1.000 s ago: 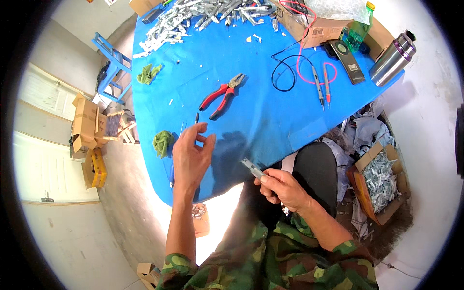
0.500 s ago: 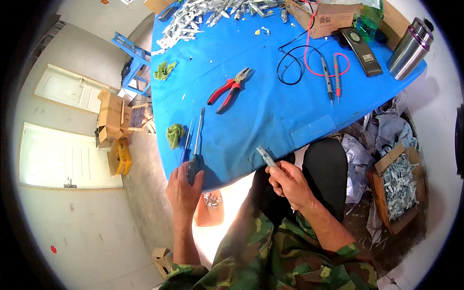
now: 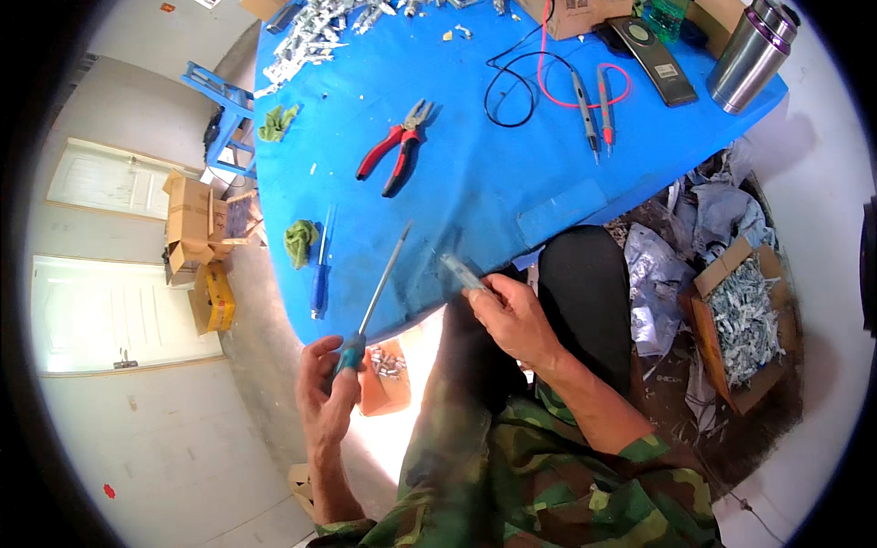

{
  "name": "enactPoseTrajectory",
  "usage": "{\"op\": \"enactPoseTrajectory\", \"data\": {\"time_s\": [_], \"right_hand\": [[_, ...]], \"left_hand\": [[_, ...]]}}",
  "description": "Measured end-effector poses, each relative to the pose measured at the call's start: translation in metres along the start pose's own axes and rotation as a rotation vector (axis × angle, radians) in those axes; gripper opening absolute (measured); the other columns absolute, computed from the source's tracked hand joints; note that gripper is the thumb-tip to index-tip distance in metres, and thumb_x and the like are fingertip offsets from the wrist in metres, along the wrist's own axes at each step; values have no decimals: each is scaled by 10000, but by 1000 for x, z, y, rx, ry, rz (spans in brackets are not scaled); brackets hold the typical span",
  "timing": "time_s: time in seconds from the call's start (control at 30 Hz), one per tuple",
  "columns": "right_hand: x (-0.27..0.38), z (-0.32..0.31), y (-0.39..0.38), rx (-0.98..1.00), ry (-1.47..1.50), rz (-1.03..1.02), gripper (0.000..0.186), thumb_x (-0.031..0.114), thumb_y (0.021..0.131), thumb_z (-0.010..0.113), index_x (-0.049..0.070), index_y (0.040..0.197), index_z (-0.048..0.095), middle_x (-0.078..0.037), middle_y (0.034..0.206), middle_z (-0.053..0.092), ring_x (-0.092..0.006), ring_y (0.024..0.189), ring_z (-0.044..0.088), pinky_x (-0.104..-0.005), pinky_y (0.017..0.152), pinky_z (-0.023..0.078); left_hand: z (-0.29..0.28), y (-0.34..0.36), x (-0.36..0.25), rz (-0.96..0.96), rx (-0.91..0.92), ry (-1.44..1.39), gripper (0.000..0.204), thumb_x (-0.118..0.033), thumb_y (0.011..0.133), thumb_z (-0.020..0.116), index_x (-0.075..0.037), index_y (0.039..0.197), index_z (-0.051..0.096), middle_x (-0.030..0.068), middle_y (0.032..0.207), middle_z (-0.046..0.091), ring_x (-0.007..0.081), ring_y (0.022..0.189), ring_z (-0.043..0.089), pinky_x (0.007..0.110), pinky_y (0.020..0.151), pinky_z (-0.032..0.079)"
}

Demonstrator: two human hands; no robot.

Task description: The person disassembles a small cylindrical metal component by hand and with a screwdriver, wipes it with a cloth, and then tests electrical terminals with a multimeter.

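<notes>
Blue table (image 3: 475, 183): near edge bare by both hands. Left hand (image 3: 327, 395) clamped on screwdriver (image 3: 375, 297), now lifted off the table edge; right hand (image 3: 516, 315) pinches small metal part (image 3: 459, 272), unchanged.

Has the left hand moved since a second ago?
Yes. The left hand, earlier open over the blue table edge, now sits below it toward the floor, gripping a screwdriver.
</notes>
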State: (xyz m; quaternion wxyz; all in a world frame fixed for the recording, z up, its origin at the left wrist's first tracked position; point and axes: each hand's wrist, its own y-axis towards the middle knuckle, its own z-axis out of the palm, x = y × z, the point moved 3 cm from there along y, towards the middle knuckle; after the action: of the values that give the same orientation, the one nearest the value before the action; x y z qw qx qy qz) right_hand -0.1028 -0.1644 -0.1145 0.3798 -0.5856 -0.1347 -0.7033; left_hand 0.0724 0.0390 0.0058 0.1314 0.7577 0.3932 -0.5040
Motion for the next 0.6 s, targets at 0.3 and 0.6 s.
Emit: {"op": "enactPoseTrajectory", "data": {"time_s": [0.3, 0.6], "right_hand": [[6, 4, -1, -99, -212, -122, 329, 273, 1043, 583, -41, 965, 641, -196, 738, 610, -286, 672, 602, -430, 654, 469], [10, 5, -1, -104, -255, -114, 314, 272, 1033, 600, -32, 974, 646, -232, 753, 610, -377, 676, 605, -445, 644, 470]], "left_hand": [[-20, -30, -18, 146, 77, 269, 406, -81, 813, 799, 21, 1185, 671, 74, 961, 720, 120, 831, 660, 263, 737, 521], [-10, -20, -16, 205, 148, 352, 401, -43, 809, 784, 27, 1187, 671, 112, 994, 729, 159, 876, 688, 298, 793, 542]]}}
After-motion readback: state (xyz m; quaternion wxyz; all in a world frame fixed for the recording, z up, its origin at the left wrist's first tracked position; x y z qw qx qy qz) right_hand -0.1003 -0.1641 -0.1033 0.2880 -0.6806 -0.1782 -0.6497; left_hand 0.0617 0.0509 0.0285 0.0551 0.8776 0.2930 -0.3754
